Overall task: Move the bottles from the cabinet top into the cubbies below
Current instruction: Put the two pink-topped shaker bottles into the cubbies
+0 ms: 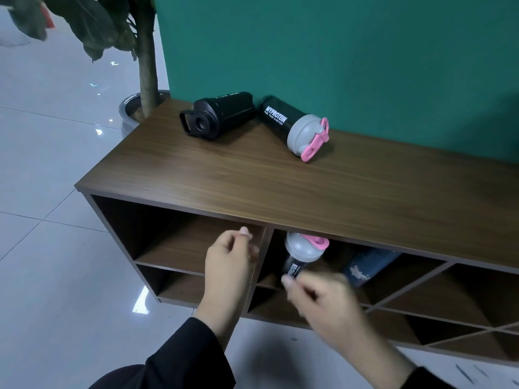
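Two bottles lie on their sides at the back of the wooden cabinet top (252, 189): an all-black bottle (222, 115) and a black bottle with a grey lid and pink cap (292, 126). In the upper middle cubby a second grey-lidded bottle (299, 256) stands tilted, its lid just under the top board. My right hand (325, 307), blurred, wraps its fingers around that bottle's hidden lower end. A dark blue bottle (368, 266) leans in the same cubby to the right. My left hand (227, 259) hovers loosely curled in front of the divider, holding nothing.
The upper left cubby (179, 242) holds nothing visible. Diagonal dividers (415, 287) split the cubbies to the right. A green wall (365, 66) backs the cabinet. A potted tree (146, 80) stands at its far left corner on a glossy tiled floor.
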